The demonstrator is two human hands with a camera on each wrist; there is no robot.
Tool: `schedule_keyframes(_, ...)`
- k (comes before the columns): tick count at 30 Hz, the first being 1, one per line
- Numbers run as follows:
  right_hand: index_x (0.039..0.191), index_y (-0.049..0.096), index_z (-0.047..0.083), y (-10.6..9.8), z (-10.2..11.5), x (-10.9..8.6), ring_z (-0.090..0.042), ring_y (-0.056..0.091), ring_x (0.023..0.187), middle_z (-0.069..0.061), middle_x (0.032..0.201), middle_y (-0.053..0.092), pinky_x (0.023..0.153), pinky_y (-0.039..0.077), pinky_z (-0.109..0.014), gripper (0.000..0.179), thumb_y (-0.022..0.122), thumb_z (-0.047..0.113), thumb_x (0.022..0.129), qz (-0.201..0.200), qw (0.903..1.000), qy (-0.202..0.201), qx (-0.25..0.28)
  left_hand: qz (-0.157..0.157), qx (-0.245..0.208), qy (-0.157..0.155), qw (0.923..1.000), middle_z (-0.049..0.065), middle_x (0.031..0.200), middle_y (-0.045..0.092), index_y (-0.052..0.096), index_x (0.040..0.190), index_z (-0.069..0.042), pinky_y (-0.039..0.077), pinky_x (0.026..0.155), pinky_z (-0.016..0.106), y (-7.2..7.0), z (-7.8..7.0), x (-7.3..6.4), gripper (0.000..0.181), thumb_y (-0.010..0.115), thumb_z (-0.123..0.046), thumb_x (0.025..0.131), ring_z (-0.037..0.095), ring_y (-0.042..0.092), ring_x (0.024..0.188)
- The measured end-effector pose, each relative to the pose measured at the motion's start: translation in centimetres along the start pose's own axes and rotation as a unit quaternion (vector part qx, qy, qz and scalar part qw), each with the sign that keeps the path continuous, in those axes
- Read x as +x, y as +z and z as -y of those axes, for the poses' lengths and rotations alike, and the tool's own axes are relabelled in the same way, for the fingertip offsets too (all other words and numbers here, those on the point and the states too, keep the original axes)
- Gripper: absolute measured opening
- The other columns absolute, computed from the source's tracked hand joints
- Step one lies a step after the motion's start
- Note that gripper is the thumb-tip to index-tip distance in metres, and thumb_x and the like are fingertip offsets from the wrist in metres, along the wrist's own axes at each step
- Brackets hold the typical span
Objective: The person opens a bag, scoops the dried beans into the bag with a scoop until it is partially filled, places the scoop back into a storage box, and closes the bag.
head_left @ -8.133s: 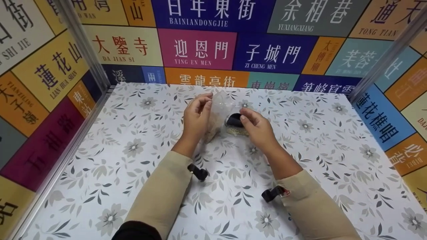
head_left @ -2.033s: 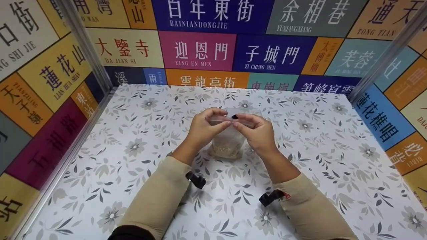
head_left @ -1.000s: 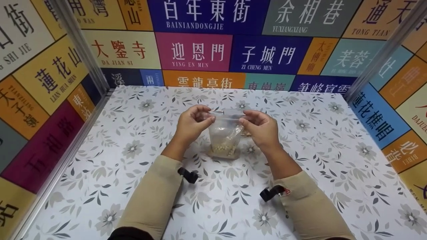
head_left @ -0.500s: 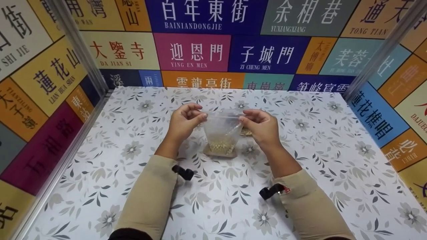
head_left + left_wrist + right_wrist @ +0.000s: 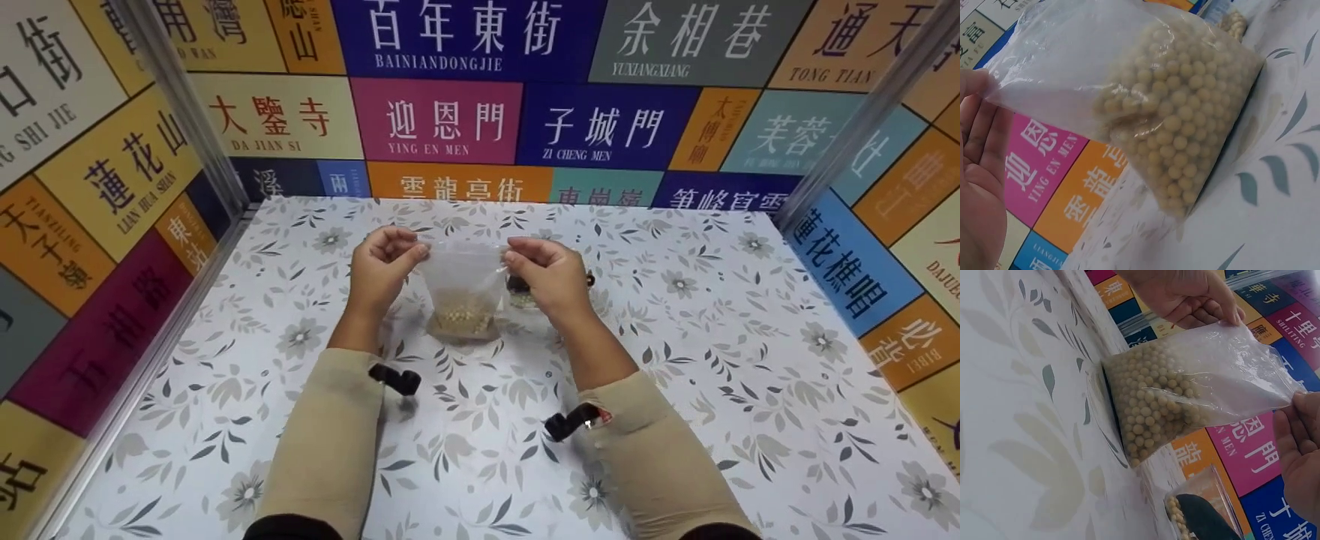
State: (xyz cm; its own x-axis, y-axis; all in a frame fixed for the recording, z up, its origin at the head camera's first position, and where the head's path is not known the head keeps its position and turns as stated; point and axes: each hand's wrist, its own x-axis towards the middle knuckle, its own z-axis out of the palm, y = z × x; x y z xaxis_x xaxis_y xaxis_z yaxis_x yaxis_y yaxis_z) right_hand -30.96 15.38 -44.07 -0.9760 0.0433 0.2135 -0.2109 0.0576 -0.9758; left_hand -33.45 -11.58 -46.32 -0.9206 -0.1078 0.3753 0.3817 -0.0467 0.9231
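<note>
A clear plastic bag [image 5: 463, 289] stands upright on the table in the head view, its lower half filled with small round beige beans [image 5: 1176, 112]. My left hand [image 5: 382, 266] pinches its top left corner between thumb and fingers. At the opposite top corner, the right hand [image 5: 553, 279] pinches the plastic, as the right wrist view shows too. The bag's top edge is stretched between both hands. Behind the right hand is a clear container [image 5: 1210, 486] with more beans and a dark piece [image 5: 1202, 517] in it; that hand partly hides it in the head view.
A white table [image 5: 465, 450] with a grey leaf and flower pattern lies under everything. Printed panels [image 5: 435, 120] with large characters enclose the back and sides, joined by metal corner posts [image 5: 199, 112]. Small black devices [image 5: 394, 380] are strapped at both wrists.
Earlier the left hand was at the crumpled bag and the right at the container. Both hands then met on the bag's top, moved apart to its corners, and shifted left with it.
</note>
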Motion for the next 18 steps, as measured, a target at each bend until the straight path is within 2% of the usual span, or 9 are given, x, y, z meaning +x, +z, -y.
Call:
schedule_keyframes(5,0.118,0.081,0.01,1.7,0.1,0.4,-0.016,0.078,0.096,-0.009,0.11,0.082,0.088,0.066,-0.026,0.022,0.081,0.016,0.097,0.001,1.0,0.002,0.007,-0.037,0.0,-0.003,0.9993,0.001,0.091,0.08,0.076,0.109,-0.007,0.065,0.083,0.025,-1.0,0.4,0.4,0.02,0.085,-0.012,0.092,0.016,0.076,0.086)
schedule_keyframes(12,0.124,0.078,0.011,2.2,-0.1,0.2,-0.017,0.077,0.105,-0.005,0.114,0.081,0.092,0.064,-0.024,0.026,0.078,0.02,0.1,-0.008,0.9999,0.004,-0.012,-0.045,0.002,0.0,0.999,0.001,0.094,0.081,0.08,0.11,-0.007,0.066,0.084,0.026,-1.2,0.6,0.3,0.019,0.084,-0.013,0.093,0.016,0.077,0.089)
schedule_keyframes(18,0.133,0.073,0.008,1.9,-0.4,0.1,-0.018,0.074,0.119,-0.01,0.128,0.078,0.103,0.06,-0.022,0.031,0.073,0.019,0.103,-0.022,0.9992,-0.032,0.002,-0.045,-0.027,0.014,0.9985,0.013,0.123,0.079,0.073,0.127,-0.003,0.063,0.101,0.028,-1.2,0.8,0.6,0.032,0.08,-0.012,0.097,0.019,0.076,0.114)
